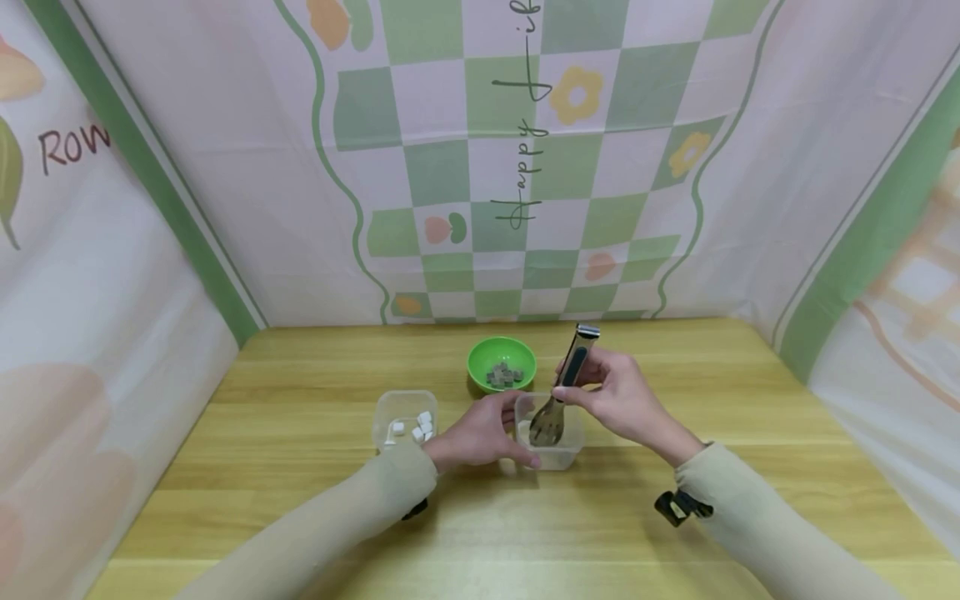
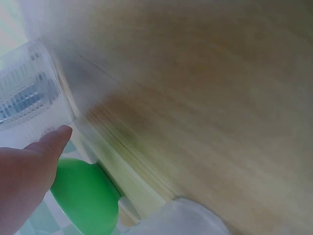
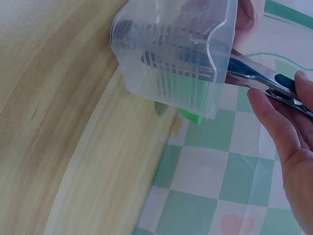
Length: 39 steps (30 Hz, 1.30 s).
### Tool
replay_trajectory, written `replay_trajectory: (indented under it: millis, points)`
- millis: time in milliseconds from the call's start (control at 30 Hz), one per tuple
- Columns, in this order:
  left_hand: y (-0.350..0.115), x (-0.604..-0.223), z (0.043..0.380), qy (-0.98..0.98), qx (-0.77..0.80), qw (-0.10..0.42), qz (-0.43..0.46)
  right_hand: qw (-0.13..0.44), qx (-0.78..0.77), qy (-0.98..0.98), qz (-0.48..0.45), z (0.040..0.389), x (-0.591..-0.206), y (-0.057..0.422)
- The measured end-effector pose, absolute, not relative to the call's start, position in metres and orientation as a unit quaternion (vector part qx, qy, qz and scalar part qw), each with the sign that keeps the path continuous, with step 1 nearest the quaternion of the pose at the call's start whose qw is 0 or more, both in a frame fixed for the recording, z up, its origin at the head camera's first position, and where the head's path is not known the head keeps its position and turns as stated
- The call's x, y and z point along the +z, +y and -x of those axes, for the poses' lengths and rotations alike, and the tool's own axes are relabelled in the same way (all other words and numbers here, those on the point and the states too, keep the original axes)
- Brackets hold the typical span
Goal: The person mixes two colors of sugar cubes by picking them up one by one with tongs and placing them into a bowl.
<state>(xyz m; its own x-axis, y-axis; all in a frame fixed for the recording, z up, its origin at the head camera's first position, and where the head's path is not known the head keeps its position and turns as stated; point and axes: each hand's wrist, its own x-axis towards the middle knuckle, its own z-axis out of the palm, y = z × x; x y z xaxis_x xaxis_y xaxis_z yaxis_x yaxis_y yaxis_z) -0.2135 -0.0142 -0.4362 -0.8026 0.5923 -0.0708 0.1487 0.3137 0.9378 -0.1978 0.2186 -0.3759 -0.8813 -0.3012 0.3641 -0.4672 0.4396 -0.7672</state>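
My right hand (image 1: 621,398) holds metal serving tongs (image 1: 575,360) with dark inlaid handles, thumb on the near side. Their slotted heads point down inside a clear plastic container (image 1: 558,459). Around that container's left side my left hand (image 1: 483,433) grips it, thumb at the front corner and fingers behind. Through the container wall in the right wrist view, a dark grey lump (image 3: 126,34) shows near the bottom, by the tong tips; I cannot tell whether the tongs pinch it.
Behind the left hand stands a green bowl (image 1: 480,357) with several grey cubes (image 1: 504,374). To the left, a second clear container (image 1: 384,407) holds several white cubes (image 1: 424,418), partly hidden by the left sleeve. A printed cloth (image 1: 435,175) hangs behind the wooden table (image 1: 300,392).
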Motion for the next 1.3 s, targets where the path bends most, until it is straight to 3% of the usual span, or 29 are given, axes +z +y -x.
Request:
replay_trajectory:
  millis: [367,1300]
  points:
    - [-0.014,-0.437,0.213,0.788,0.529,0.209,-0.236,0.101,0.489,-0.834,-0.234,0.196,-0.37,0.222]
    - [-0.014,-0.436,0.212,0.77,0.559,0.206,-0.229,0.201,0.535,-0.779,-0.259,0.206,-0.323,0.221]
